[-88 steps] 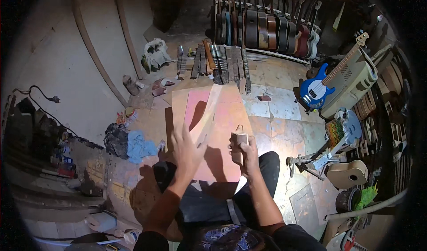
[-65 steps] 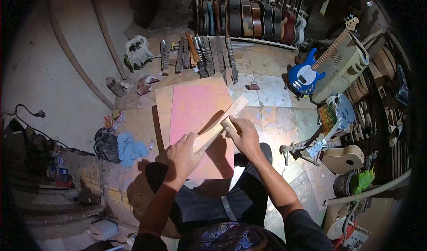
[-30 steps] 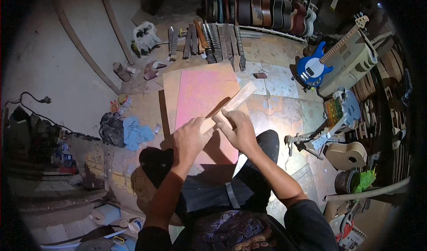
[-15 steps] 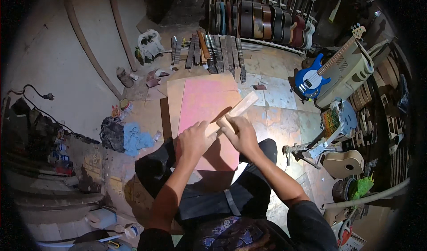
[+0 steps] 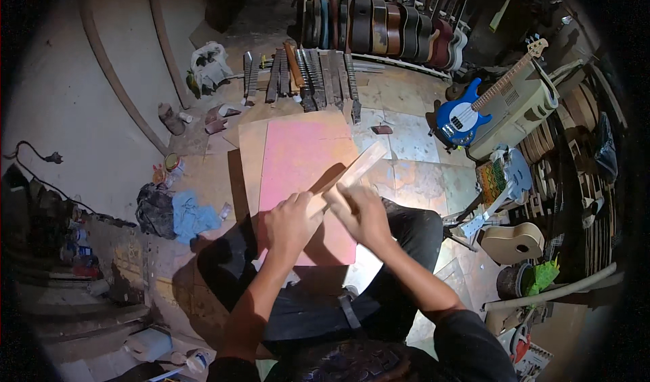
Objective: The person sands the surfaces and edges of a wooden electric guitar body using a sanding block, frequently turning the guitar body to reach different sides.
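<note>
My left hand (image 5: 290,225) is closed round the lower end of a pale wooden bar (image 5: 364,164). The bar slants up to the right above a pink-topped board (image 5: 305,142) across my lap. My right hand (image 5: 367,214), slightly blurred, grips a small pale block (image 5: 336,198) and holds it against the bar, close to my left fingers. Whether the block carries sandpaper I cannot make out. Both hands cast dark shadows on the board, and my left fingers hide the bar's near end.
Guitar necks (image 5: 308,81) lie on the floor beyond the board, before a rack of guitars (image 5: 361,25). To the right are a blue bass guitar (image 5: 464,119) and an unfinished acoustic body (image 5: 512,244). A blue cloth (image 5: 194,214) lies at the left.
My right hand and the block have shifted slightly down and left along the bar. My right knee has moved outward, and the whole view has shifted a little.
</note>
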Demonstrator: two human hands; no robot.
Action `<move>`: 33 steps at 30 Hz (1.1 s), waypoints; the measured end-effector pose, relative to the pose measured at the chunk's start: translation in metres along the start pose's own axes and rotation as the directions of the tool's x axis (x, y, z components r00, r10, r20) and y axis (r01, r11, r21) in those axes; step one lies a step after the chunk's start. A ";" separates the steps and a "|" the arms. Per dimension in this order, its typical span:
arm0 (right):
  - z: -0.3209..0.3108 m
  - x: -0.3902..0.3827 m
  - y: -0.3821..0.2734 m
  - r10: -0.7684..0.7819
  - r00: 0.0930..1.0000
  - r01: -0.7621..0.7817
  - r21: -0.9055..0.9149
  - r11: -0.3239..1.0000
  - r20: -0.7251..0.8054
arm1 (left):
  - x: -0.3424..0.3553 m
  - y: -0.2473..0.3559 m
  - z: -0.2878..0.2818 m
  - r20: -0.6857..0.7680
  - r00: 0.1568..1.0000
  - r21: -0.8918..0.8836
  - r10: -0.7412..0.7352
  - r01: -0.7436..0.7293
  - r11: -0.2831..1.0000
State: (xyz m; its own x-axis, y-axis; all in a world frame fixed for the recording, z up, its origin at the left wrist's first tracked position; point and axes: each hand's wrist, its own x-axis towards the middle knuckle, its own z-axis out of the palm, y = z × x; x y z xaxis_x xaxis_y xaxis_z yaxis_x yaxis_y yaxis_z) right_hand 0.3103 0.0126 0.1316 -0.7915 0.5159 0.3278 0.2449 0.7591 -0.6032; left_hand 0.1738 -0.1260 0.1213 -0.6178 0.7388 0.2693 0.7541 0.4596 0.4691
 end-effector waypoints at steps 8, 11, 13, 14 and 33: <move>-0.009 -0.006 0.003 -0.064 0.991 0.062 -0.013 0.998 -0.118 | -0.007 0.018 -0.001 0.037 0.999 0.028 -0.012 0.011 1.000; -0.011 0.005 0.048 0.127 0.991 -0.127 -0.009 0.992 0.031 | -0.015 0.011 0.007 0.073 0.997 0.001 -0.014 0.014 1.000; -0.008 0.007 0.043 0.060 0.996 -0.059 0.021 0.998 -0.058 | -0.012 0.009 0.003 0.105 0.994 0.008 -0.014 0.013 1.000; -0.007 -0.001 0.022 0.007 0.997 -0.006 0.008 1.000 -0.075 | -0.015 0.008 0.005 0.122 0.992 0.037 -0.042 0.037 0.999; -0.001 0.017 0.045 0.118 0.993 -0.117 0.031 0.993 -0.028 | -0.003 0.014 0.002 0.143 0.986 0.019 -0.081 0.080 0.997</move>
State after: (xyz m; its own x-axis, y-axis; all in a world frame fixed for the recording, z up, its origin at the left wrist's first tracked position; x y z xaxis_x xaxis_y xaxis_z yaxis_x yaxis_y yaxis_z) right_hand 0.3084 0.0564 0.1108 -0.7409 0.6130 0.2744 0.3184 0.6804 -0.6600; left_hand 0.1873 -0.1206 0.1252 -0.6391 0.7616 0.1075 0.7068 0.5264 0.4727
